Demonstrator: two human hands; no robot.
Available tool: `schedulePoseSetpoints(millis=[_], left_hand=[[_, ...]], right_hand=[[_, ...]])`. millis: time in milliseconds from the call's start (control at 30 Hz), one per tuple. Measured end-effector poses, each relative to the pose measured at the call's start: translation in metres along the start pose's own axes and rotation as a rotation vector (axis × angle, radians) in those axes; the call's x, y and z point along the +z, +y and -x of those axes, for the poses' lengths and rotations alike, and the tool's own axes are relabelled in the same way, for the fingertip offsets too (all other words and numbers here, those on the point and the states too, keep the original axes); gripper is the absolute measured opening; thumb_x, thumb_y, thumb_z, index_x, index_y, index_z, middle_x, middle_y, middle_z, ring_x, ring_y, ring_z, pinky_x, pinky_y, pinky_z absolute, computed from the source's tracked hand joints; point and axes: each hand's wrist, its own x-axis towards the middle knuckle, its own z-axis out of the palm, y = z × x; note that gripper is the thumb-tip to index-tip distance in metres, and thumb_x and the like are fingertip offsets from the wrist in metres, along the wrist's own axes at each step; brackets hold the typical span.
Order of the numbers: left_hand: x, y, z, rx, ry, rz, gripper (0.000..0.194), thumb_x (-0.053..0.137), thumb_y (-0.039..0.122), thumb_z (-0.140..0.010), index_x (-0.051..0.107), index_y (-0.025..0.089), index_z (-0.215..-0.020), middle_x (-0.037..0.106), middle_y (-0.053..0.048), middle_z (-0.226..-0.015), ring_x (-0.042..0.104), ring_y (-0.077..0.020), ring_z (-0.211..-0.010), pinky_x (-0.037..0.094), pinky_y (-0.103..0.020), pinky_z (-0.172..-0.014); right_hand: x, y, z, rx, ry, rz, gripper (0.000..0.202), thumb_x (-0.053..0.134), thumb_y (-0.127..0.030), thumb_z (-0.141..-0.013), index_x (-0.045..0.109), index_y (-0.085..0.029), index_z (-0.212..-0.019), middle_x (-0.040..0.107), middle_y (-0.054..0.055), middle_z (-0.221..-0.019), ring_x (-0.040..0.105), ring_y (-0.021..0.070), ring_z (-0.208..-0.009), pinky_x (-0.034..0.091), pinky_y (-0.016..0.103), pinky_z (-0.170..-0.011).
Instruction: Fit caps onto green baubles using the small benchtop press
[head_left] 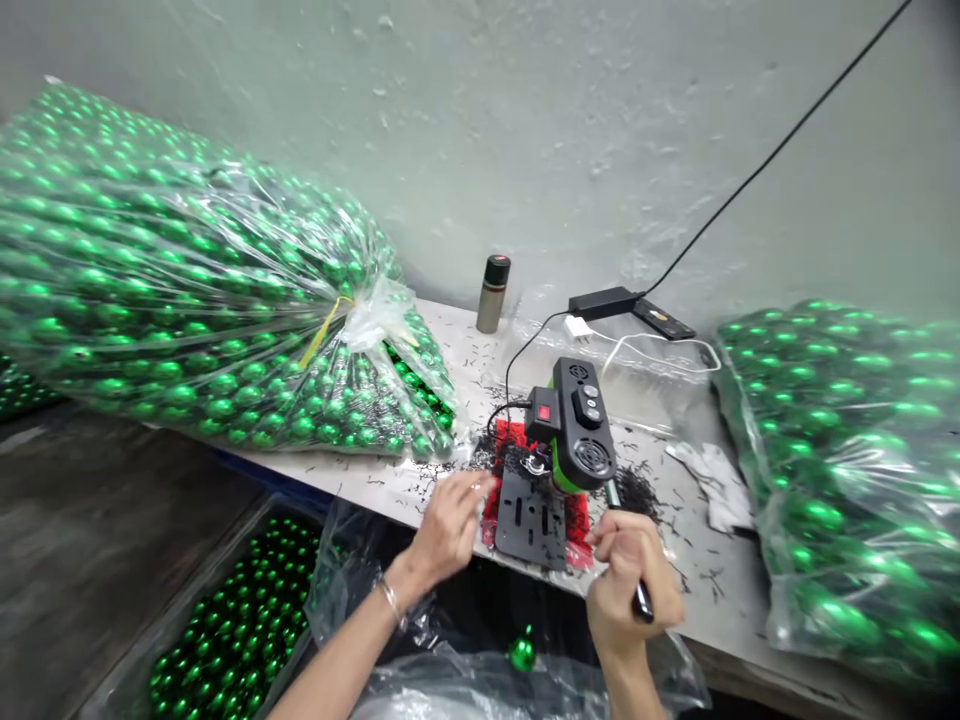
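Observation:
A small black and green machine (589, 430) stands on a slotted black base plate (531, 520) over a red sheet (577, 525) at the table's front edge. My right hand (634, 570) is wrapped round the machine's black-ended lever (643, 603). My left hand (452, 520) is closed at the plate's left side, fingertips near its edge; whatever they pinch is too small to make out. Below the table edge, a single shiny green ball (522, 653) is in front of the plate, above clear plastic.
Large clear bags of green balls lie left (187, 300) and right (862, 480). A spray can (491, 295), black adapter (604, 301), phone (664, 319) and white glove (712, 485) lie around. A crate of balls (240, 610) is lower left. Black bits litter the table (375, 485).

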Motion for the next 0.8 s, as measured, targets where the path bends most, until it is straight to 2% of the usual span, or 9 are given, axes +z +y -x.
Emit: schedulePoseSetpoints(millis=[67, 133, 233, 333, 467, 533, 633, 700, 800], left_hand=[[-0.008, -0.021, -0.037, -0.228, -0.034, -0.225, 0.047, 0.037, 0.005, -0.089, 0.055, 0.012, -0.132, 0.062, -0.017, -0.129, 0.051, -0.0272, -0.127, 0.038, -0.047, -0.109], [-0.015, -0.041, -0.073, -0.467, -0.267, -0.423, 0.040, 0.038, 0.007, -0.092, 0.060, 0.009, -0.125, 0.063, -0.021, -0.123, 0.054, -0.0297, -0.123, 0.041, -0.047, -0.105], [-0.019, -0.064, -0.105, -0.538, -0.378, -0.447, 0.025, 0.049, 0.007, -0.088, 0.067, 0.007, -0.105, 0.067, -0.022, -0.107, 0.062, -0.0331, -0.108, 0.047, -0.047, -0.095], [-0.020, -0.076, -0.109, -0.548, -0.419, -0.398, 0.020, 0.062, 0.008, -0.080, 0.069, 0.011, -0.099, 0.068, -0.016, -0.101, 0.067, -0.0287, -0.096, 0.051, -0.040, -0.088], [-0.027, -0.072, -0.094, -0.542, -0.362, -0.324, 0.034, 0.057, 0.013, -0.087, 0.063, 0.014, -0.121, 0.060, -0.015, -0.120, 0.066, -0.0239, -0.098, 0.051, -0.036, -0.088], [-0.030, -0.062, -0.084, -0.570, -0.247, -0.108, 0.040, 0.057, 0.024, -0.092, 0.057, 0.015, -0.130, 0.059, -0.014, -0.122, 0.066, -0.0223, -0.097, 0.052, -0.036, -0.089], [-0.021, -0.039, -0.066, -0.700, -0.054, 0.598, 0.052, 0.063, 0.043, -0.089, 0.056, 0.016, -0.133, 0.065, -0.009, -0.109, 0.067, -0.0188, -0.087, 0.054, -0.034, -0.084], [-0.006, -0.021, -0.053, -0.811, -0.028, 0.970, 0.058, 0.070, 0.050, -0.082, 0.059, 0.014, -0.128, 0.066, -0.006, -0.099, 0.067, -0.0167, -0.081, 0.055, -0.031, -0.077], [0.018, 0.003, -0.040, -0.938, -0.064, 1.110, 0.056, 0.076, 0.051, -0.075, 0.064, 0.012, -0.114, 0.068, -0.005, -0.088, 0.066, -0.0152, -0.076, 0.051, -0.025, -0.066]], right_hand=[[0.001, 0.002, 0.003, 0.005, 0.007, 0.004, 0.032, 0.043, -0.006, -0.092, 0.045, -0.018, -0.062, 0.052, -0.002, -0.064, 0.053, 0.0092, -0.060, 0.038, 0.025, -0.055], [0.000, 0.003, 0.004, -0.002, -0.011, 0.004, 0.033, 0.044, -0.006, -0.092, 0.045, -0.018, -0.061, 0.052, -0.002, -0.064, 0.053, 0.0094, -0.061, 0.039, 0.025, -0.056], [-0.002, 0.004, 0.004, -0.011, -0.034, 0.000, 0.032, 0.044, -0.005, -0.091, 0.046, -0.018, -0.062, 0.052, -0.002, -0.064, 0.054, 0.0099, -0.063, 0.040, 0.025, -0.057], [-0.003, 0.007, 0.006, -0.006, -0.016, 0.002, 0.031, 0.044, -0.006, -0.091, 0.047, -0.018, -0.063, 0.053, -0.001, -0.066, 0.054, 0.0102, -0.062, 0.040, 0.026, -0.056], [-0.002, 0.010, 0.009, -0.021, -0.018, -0.004, 0.029, 0.045, -0.007, -0.090, 0.049, -0.018, -0.064, 0.053, -0.001, -0.065, 0.054, 0.0115, -0.062, 0.040, 0.027, -0.056], [-0.002, 0.010, 0.009, -0.027, -0.024, -0.008, 0.029, 0.045, -0.007, -0.090, 0.049, -0.019, -0.064, 0.053, -0.001, -0.064, 0.055, 0.0120, -0.062, 0.040, 0.028, -0.056], [-0.002, 0.007, 0.007, -0.006, -0.011, -0.012, 0.030, 0.045, -0.009, -0.091, 0.049, -0.019, -0.063, 0.053, -0.001, -0.063, 0.055, 0.0122, -0.061, 0.040, 0.028, -0.056], [-0.002, 0.004, 0.003, 0.022, 0.001, -0.018, 0.031, 0.044, -0.009, -0.092, 0.048, -0.019, -0.063, 0.052, -0.001, -0.063, 0.054, 0.0117, -0.061, 0.039, 0.027, -0.055], [-0.002, 0.000, -0.003, 0.057, -0.005, -0.026, 0.031, 0.044, -0.010, -0.093, 0.047, -0.019, -0.064, 0.052, -0.002, -0.064, 0.053, 0.0107, -0.061, 0.038, 0.027, -0.056]])
